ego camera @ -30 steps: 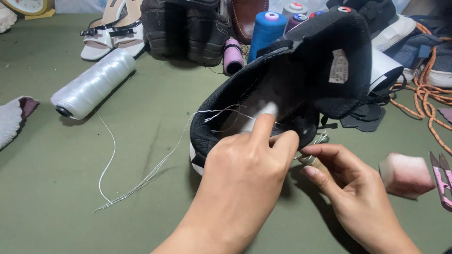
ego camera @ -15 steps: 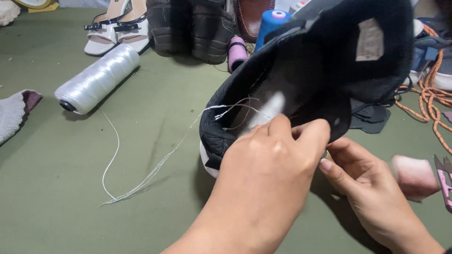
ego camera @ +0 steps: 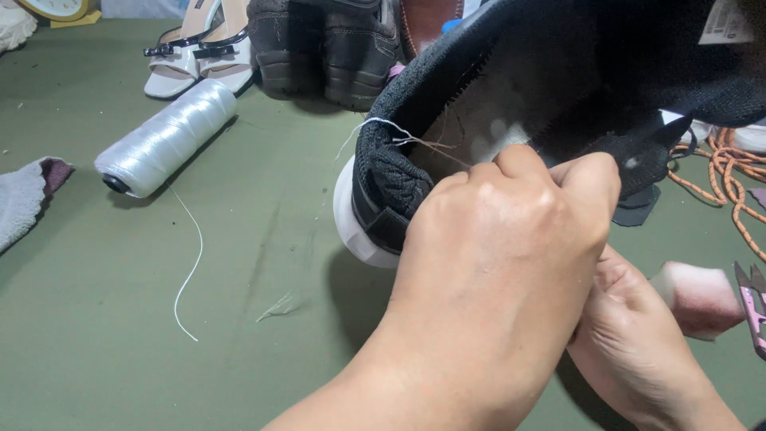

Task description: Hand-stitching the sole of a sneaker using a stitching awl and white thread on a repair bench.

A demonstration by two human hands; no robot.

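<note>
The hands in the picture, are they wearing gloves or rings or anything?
No, nothing at all. The left hand is bare: no glove, no ring on the fingers that show, and no watch or sleeve on the forearm in view. The right hand is mostly hidden behind the left, but the part that shows is bare too, with no glove or sleeve. The nails that show are short and unpainted.

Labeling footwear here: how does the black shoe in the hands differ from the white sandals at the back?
The black shoe is a closed knit upper on a white sole; the white sandals are open, with thin black straps. The shoe is held tilted off the table by the left hand and right hand, white thread at its edge; the sandals lie flat, untouched. Both are footwear over the green table.
</note>
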